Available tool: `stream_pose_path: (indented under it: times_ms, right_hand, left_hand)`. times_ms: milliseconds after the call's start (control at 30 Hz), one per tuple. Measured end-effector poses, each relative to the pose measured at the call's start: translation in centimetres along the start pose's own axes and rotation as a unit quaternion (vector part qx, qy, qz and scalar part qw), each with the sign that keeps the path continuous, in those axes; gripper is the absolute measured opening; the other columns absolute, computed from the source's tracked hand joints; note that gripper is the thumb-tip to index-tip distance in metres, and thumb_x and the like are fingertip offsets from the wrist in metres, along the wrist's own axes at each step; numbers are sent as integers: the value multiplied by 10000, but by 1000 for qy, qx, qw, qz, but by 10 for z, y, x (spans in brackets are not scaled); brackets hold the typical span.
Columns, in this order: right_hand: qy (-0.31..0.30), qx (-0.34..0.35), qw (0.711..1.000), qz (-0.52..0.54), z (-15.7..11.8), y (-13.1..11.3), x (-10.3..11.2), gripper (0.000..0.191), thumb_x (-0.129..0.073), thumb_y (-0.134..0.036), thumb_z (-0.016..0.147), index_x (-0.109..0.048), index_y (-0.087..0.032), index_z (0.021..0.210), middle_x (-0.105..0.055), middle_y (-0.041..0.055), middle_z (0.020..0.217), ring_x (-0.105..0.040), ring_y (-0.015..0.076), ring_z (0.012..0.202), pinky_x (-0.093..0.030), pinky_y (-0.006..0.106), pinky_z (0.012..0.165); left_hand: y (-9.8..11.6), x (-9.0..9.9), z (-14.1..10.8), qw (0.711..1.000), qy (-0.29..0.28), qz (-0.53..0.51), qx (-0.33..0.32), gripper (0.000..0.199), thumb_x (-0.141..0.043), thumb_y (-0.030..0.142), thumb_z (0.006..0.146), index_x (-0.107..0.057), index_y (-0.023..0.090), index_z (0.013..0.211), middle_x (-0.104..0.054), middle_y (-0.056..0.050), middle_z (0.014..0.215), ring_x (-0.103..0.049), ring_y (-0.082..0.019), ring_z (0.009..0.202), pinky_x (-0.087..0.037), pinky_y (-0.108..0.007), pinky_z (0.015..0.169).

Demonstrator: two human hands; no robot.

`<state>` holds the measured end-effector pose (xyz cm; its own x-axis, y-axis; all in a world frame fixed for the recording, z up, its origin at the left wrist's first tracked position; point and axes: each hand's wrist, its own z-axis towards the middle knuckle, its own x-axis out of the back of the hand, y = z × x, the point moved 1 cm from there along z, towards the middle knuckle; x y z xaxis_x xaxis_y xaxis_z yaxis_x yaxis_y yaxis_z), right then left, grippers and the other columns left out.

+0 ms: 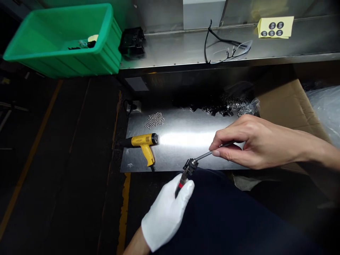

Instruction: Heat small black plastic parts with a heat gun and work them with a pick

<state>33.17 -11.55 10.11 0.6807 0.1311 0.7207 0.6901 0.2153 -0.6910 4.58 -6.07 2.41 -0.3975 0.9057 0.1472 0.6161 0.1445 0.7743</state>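
Two hands meet just above the near edge of the work area: the left hand (166, 212), in a white glove, and the bare right hand (255, 141). The right thumb and forefinger are closed in a pinch on a thin black rod (209, 153), possibly a spectacle arm, though the view does not settle that. The rod's far end carries a small black fitting (190, 165), which sits at about seven o'clock from the right hand. The gloved fingers are curled shut around a black tool with a red band (180, 185), probably small pliers, whose tip meets the fitting; exactly how it bites is hidden.

A light fingertip pinch and a firm fist on the tool look like a sound pairing here, since the rod stays steady and the fitting stays in sight. Keeping both wrists clear of the hot-air gun would be wise.

Behind the hands lies a steel sheet (186, 156) on the surface. A yellow hot-air gun (143, 143) rests on it at nine o'clock, with a heap of small metal parts (154, 119) at ten. A green plastic crate (106, 21) stands at eleven, and a pair of glasses (228, 47) lies at twelve.
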Motion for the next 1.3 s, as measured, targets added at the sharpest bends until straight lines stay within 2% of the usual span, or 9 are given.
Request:
stream_pose_path:
  times_ms: [200,333,500,733,933,1133,1300]
  right_hand:
    - [-31,6,999,-28,7,1,1,211,-628,-135,895,-795,-217,994,-720,-63,670,-612,117,527,-384,268,544]
    - [-94,7,994,-50,12,1,3,193,-633,-182,928,-792,-235,1023,-736,-50,699,-649,134,564,-396,271,567]
    - [-151,-21,987,-46,15,-2,6,198,-624,-191,953,-779,-218,1074,-773,-10,769,-687,158,646,-422,291,626]
    - [-145,-36,988,-30,10,-6,-2,201,-596,-185,968,-778,-216,1048,-749,-16,739,-658,152,624,-401,304,612]
    - [-128,-69,988,-52,5,-10,-13,224,-550,-218,997,-773,-212,1020,-760,10,734,-678,180,629,-395,326,608]
    - [-103,-73,989,-71,4,-14,-20,227,-539,-206,1001,-765,-199,983,-756,28,717,-671,187,605,-377,332,584]
    - [-65,-63,991,-94,-1,-23,-27,194,-554,-167,985,-747,-179,969,-742,42,683,-637,183,539,-349,337,553]
  left_hand:
    - [0,5,1,999,-2,37,-18,413,-408,563,1051,-548,220,867,-544,-6,788,-413,-166,693,-359,-288,657]
    - [-1,7,3,995,0,100,-22,368,-441,531,1049,-542,222,876,-579,-12,816,-466,-181,730,-353,-296,673]
    - [-3,10,4,991,-13,134,-24,387,-389,529,1069,-492,223,856,-530,7,788,-445,-172,708,-344,-302,660]
    - [-8,4,4,993,-13,112,-35,400,-342,521,1086,-504,219,881,-525,8,797,-455,-164,719,-356,-312,676]
    - [-11,-3,8,994,13,95,-43,407,-332,511,1091,-503,215,870,-524,9,781,-453,-158,709,-359,-312,675]
    - [-15,-10,9,996,33,73,-39,400,-338,495,1091,-513,214,866,-544,3,785,-473,-157,708,-377,-304,667]
    - [-20,-19,2,994,82,61,-27,381,-393,485,1070,-526,212,840,-575,-27,803,-504,-178,725,-398,-308,658]
